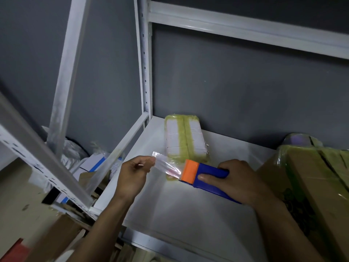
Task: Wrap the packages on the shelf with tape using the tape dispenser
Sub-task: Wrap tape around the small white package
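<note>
The right hand [243, 182] grips the blue tape dispenser [205, 172] just in front of the package [184, 137]. The left hand [132, 174] pinches the free end of the clear tape [166, 165], stretched over the package's near edge, perhaps not touching it. The package lies by the shelf's [188, 214] back left corner. A cardboard box [311, 176] stands well to its right, with bare shelf between and in front.

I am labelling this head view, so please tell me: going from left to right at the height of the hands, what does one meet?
left hand → strip of clear tape → tape dispenser → right hand → taped cardboard box
</note>
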Tool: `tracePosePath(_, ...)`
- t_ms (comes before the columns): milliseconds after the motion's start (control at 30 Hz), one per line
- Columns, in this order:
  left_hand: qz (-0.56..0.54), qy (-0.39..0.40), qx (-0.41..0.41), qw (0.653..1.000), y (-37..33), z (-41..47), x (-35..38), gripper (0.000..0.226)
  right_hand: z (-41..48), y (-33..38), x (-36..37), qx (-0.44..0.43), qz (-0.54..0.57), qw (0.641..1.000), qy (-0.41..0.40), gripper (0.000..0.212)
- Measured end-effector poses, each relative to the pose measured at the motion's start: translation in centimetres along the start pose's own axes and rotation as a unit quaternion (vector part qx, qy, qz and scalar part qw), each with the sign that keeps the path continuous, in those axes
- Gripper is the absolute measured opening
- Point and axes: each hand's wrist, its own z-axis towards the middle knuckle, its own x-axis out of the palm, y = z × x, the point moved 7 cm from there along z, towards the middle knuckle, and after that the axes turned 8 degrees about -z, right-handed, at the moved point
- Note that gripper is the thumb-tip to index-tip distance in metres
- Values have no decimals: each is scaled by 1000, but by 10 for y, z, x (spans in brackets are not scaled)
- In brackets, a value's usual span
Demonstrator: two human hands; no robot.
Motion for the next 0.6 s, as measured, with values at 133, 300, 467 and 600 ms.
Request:
tracePosePath(133, -33, -41, -37, 998, 12, 1, -4, 7, 22, 25, -14, 15, -106, 994, -3, 91)
tracePosePath(300, -61, -85, -52, 993, 26, 5, -7, 9, 44, 58, -19, 20, -220, 975, 6, 80)
tracePosePath(467, -99, -73, -112, 986, 49, 9, 2, 7, 52, 74, -24, 17, -298, 954, 8, 77)
tracePosePath(600, -107, -81, -143, 981, 65, 10, 9, 7, 58, 77, -23, 17, -314, 949, 28, 77)
